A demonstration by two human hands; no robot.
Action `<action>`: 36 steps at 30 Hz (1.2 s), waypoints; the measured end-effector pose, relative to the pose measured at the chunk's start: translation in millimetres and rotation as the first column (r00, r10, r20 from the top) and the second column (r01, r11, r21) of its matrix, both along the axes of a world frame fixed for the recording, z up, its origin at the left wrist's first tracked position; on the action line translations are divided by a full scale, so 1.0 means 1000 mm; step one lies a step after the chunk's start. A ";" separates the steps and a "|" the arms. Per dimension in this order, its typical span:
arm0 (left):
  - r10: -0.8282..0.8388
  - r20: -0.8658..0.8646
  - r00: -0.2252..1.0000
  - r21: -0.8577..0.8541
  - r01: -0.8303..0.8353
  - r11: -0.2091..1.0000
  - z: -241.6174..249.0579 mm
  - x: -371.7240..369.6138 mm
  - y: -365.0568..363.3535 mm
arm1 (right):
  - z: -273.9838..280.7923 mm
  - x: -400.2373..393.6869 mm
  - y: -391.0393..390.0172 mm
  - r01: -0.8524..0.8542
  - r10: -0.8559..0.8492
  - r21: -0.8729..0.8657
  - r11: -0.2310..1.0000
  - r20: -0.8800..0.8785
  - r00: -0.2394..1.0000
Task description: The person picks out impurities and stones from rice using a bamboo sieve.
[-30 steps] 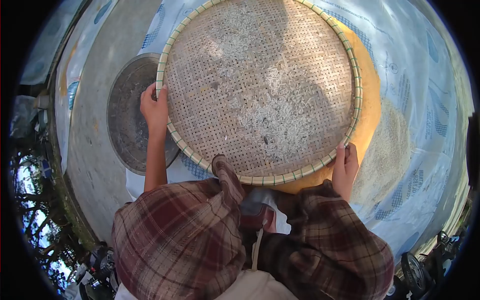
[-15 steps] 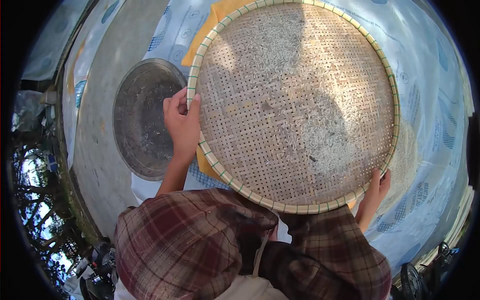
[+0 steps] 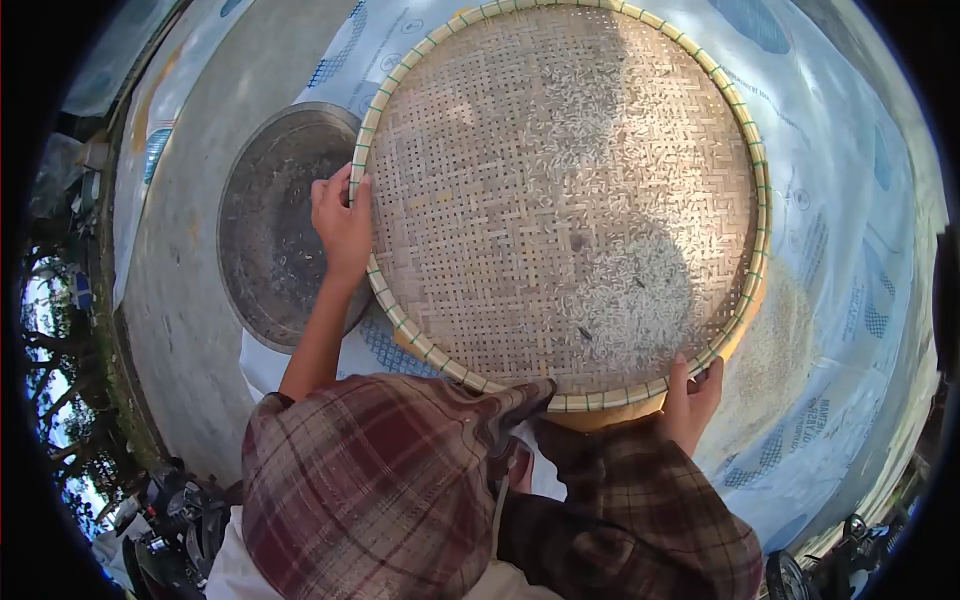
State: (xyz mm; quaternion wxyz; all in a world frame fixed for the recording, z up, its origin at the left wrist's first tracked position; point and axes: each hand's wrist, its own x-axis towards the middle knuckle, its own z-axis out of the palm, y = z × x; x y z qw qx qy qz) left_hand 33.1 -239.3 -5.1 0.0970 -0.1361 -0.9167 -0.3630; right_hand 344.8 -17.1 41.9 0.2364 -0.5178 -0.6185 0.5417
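Observation:
A large round woven tray with a green-stitched rim fills the middle of the view. My left hand grips its left rim, thumb on the inner side. At the lower right, my right hand holds the rim with the thumb on top. Pale grains lie on the weave, thickest at the lower right, with a looser patch near the upper middle. A small dark bit sits among the lower grains.
A dark metal basin with a few grains stands on the ground left of the tray. Printed white-blue sheets cover the ground, with a pile of grain at the right. Parts of motorbikes show at the lower left.
The tray and both hands have shifted left in view. The grains in the upper patch are more spread out, and more of the grain pile on the right shows.

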 end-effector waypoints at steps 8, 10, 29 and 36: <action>-0.053 0.127 0.990 0.178 0.030 0.984 0.030 0.039 0.033 | 0.015 0.034 0.038 0.090 -0.104 0.086 0.992 0.165 0.981; -0.022 0.116 0.993 0.170 0.002 0.985 0.019 0.014 0.015 | 0.011 0.003 0.005 0.032 -0.033 0.020 0.999 0.039 0.999; -0.043 0.160 0.986 0.164 0.017 0.986 0.021 0.035 0.039 | 0.014 0.030 0.040 0.074 -0.088 0.116 0.990 0.123 0.988; -0.048 0.082 0.995 0.146 0.036 0.989 0.032 0.029 0.047 | 0.004 0.020 0.041 0.316 -0.306 0.093 0.944 -0.106 0.946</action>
